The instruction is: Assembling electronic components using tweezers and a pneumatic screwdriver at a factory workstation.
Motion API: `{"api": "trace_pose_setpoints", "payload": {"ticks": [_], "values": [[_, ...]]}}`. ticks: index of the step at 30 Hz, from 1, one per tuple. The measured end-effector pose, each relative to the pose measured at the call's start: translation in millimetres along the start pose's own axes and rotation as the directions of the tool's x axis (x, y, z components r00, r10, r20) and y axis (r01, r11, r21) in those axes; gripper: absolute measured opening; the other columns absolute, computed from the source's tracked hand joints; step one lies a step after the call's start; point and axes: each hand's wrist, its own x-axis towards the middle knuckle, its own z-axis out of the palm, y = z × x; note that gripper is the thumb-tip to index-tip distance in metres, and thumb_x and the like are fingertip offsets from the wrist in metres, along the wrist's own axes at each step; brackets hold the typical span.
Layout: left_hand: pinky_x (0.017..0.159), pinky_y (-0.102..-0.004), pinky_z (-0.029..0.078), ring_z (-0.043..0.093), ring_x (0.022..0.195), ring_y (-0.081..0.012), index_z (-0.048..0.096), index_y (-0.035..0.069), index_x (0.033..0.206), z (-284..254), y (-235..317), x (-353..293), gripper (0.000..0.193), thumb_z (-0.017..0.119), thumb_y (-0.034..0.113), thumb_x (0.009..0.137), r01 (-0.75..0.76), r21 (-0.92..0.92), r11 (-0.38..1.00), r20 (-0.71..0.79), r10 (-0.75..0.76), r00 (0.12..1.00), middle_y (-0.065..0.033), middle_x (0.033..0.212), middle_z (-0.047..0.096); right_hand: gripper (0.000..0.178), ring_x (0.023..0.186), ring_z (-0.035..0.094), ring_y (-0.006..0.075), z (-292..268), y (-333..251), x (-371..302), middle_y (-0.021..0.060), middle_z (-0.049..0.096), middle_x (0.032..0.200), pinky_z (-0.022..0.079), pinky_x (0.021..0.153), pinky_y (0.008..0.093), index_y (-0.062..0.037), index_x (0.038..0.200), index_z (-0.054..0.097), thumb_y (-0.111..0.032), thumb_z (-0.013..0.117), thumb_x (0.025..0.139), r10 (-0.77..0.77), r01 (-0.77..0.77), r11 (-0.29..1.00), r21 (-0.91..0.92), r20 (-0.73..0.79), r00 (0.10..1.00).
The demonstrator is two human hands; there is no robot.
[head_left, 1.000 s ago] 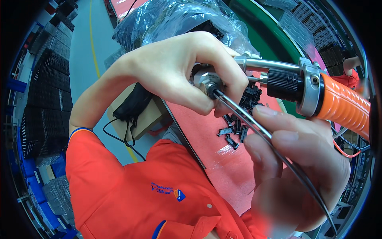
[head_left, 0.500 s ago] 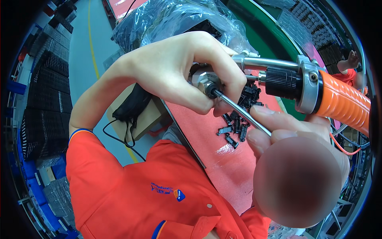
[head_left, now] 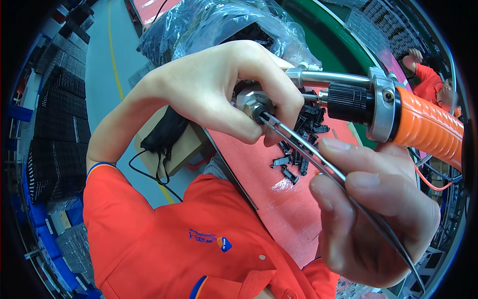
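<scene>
My left hand (head_left: 239, 94) is closed around a metal nozzle fitting (head_left: 250, 101) at the nose of an orange power screwdriver (head_left: 423, 119). The fitting has a hex collar and a black tip. My right hand (head_left: 378, 199) pinches a pair of slim metal tweezers (head_left: 323, 167) between thumb and fingers. Their two prongs slant up and left, and the points are at the fitting's black tip; whether they grip anything there I cannot tell. The tool's black knurled collar (head_left: 351, 103) and a steel bar (head_left: 336, 78) run between the orange handle and my left hand.
Small black plastic parts (head_left: 289, 174) lie scattered on the pink work surface (head_left: 259, 184). Behind my left hand is a clear plastic bag (head_left: 214, 25) of black parts. A cardboard box (head_left: 186, 144) with a black pouch stands at left. Another person (head_left: 430, 82) is at far right.
A dark round blur over my right hand is gone, so its fingers and the full tweezers now show. The tweezers' prongs look more parted. The fitting and screwdriver have shifted slightly left.
</scene>
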Motion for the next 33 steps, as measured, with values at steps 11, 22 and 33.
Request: {"api": "trace_pose_setpoints", "payload": {"ticks": [11, 22, 33], "values": [[0.056, -0.032, 0.03, 0.043, 0.062, -0.0207, 0.066, 0.006, 0.066, 3, -1, 0, 0.008, 0.072, 0.01, 0.063, 0.016, 0.022, 1.0, -0.02, -0.016, 1.0, -0.005, 0.064, 0.049, 0.044, 0.08, 0.062, 0.0227, 5, -3, -2, 0.0211, 0.067, 0.097, 0.045, 0.083, 0.0378, -0.0032, 0.109, 0.051, 0.016, 0.069, 0.073, 0.074, -0.074, 0.997, -0.009, 0.006, 0.997], [0.056, -0.0319, 0.032, 0.043, 0.062, -0.0206, 0.066, 0.007, 0.065, 2, 2, -1, 0.007, 0.071, 0.009, 0.062, 0.051, 0.048, 0.998, -0.01, -0.05, 0.999, -0.004, 0.063, 0.049, 0.042, 0.082, 0.061, 0.0247, 3, -2, 8, 0.0174, 0.068, 0.096, 0.042, 0.087, 0.042, -0.0056, 0.108, 0.053, 0.015, 0.068, 0.075, 0.064, -0.062, 0.997, -0.044, 0.051, 0.997], [0.056, -0.0311, 0.032, 0.042, 0.062, -0.0204, 0.066, 0.007, 0.065, 2, 2, -1, 0.009, 0.071, 0.01, 0.058, 0.054, 0.012, 0.998, 0.002, -0.054, 0.999, -0.0031, 0.062, 0.049, 0.04, 0.077, 0.06, 0.0212, -8, -6, 0, 0.0203, 0.068, 0.096, 0.036, 0.092, 0.0455, -0.0066, 0.11, 0.048, 0.013, 0.063, 0.079, 0.097, -0.088, 0.993, -0.074, 0.13, 0.987]]}}
